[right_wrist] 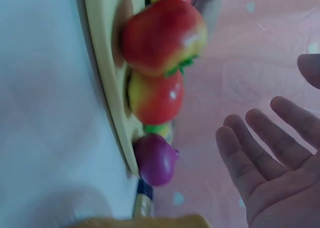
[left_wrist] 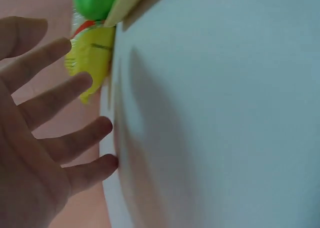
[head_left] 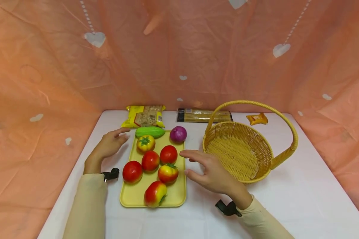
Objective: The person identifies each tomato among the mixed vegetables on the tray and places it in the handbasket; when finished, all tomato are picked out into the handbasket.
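Note:
A yellow tray (head_left: 175, 199) bears several red and yellow-red tomatoes (head_left: 150, 161), a yellow tomato (head_left: 146, 143) with a green top, a purple onion (head_left: 178, 134) and a green ridged vegetable (head_left: 150, 132) along its far edge. Left of the tray, my left hand (head_left: 111, 143) hovers with fingers spread, holding nothing; its palm and loose fingers show in the left wrist view. My right hand (head_left: 210, 171) is at the tray's right side, fingers extended toward the red tomato (head_left: 169, 154) and thumb apart. Nothing lies in its grasp in the right wrist view either.
A wicker basket (head_left: 267, 166) with a tall arched handle stands right of the tray, just beyond my right hand. Along the table's back edge lie a yellow food packet (head_left: 145, 116), a long package (head_left: 197, 116) and a small orange packet (head_left: 257, 119). Pink cloth hangs behind.

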`<action>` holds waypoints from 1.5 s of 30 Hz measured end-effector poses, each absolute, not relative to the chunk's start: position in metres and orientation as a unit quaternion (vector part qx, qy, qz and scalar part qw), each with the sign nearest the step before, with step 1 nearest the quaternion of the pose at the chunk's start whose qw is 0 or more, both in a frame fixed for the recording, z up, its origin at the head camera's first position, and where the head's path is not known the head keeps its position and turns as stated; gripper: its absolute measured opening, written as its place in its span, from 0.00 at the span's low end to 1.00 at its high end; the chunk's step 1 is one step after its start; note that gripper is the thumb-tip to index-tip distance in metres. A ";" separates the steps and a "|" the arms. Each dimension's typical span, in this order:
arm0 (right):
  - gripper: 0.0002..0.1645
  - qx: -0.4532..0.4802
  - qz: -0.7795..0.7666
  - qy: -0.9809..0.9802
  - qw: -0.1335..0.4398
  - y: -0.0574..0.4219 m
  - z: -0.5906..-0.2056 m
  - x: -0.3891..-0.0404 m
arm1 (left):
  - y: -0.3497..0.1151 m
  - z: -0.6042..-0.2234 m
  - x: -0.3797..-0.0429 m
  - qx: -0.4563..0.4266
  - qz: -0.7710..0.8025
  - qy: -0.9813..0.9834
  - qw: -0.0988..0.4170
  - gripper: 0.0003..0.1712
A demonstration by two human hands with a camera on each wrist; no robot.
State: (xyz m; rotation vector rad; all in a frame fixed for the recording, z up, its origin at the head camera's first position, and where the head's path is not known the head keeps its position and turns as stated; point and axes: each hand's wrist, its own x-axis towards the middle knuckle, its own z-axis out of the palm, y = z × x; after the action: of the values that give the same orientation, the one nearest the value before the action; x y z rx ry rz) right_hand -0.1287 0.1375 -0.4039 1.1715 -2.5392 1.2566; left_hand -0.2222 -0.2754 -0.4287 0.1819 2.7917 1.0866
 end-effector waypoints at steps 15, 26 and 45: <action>0.32 0.310 0.439 -0.833 -0.130 0.103 -0.444 -0.138 | -0.264 -0.440 -0.222 0.111 0.296 0.945 0.083 0.34; 0.39 0.293 0.413 -0.854 -0.114 0.095 -0.451 -0.135 | -0.265 -0.442 -0.219 0.083 0.296 0.946 0.104 0.36; 0.37 0.306 0.423 -0.845 -0.117 0.096 -0.451 -0.134 | -0.266 -0.425 -0.212 0.100 0.258 0.950 0.148 0.40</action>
State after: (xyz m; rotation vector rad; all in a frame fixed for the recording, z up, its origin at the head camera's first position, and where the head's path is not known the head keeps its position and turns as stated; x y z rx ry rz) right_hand -0.1336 0.0961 -0.4508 1.0404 -2.8719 1.4380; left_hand -0.2119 -0.2661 -0.4251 0.2863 2.7313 0.7417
